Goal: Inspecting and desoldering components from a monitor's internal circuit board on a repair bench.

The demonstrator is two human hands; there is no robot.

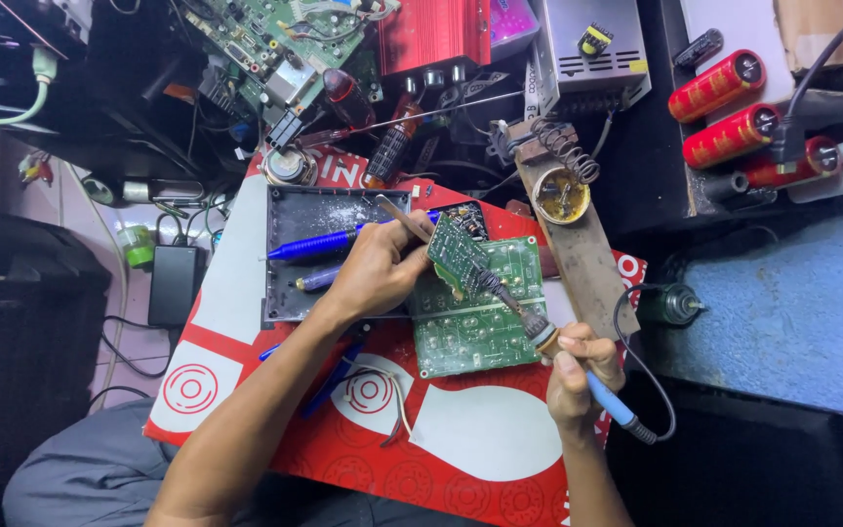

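Two circuit boards point(480, 317), one soldering iron point(548, 342)

a small circuit board point(456, 256) stands tilted on a larger circuit board point(480, 327), which lies on a printed sheet point(461, 439). left of them sits a shallow tray point(314, 220) holding a pen point(319, 244). right lies a wooden stand point(578, 254).

green circuit board point(480, 322); blue-handled soldering iron point(578, 376) (red-and-white mat point(461, 439))

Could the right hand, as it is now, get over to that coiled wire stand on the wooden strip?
Probably yes. The right hand holds a blue-handled soldering iron just below the wooden strip, and the coiled wire stand sits at its far end with nothing visible blocking the path along the strip.
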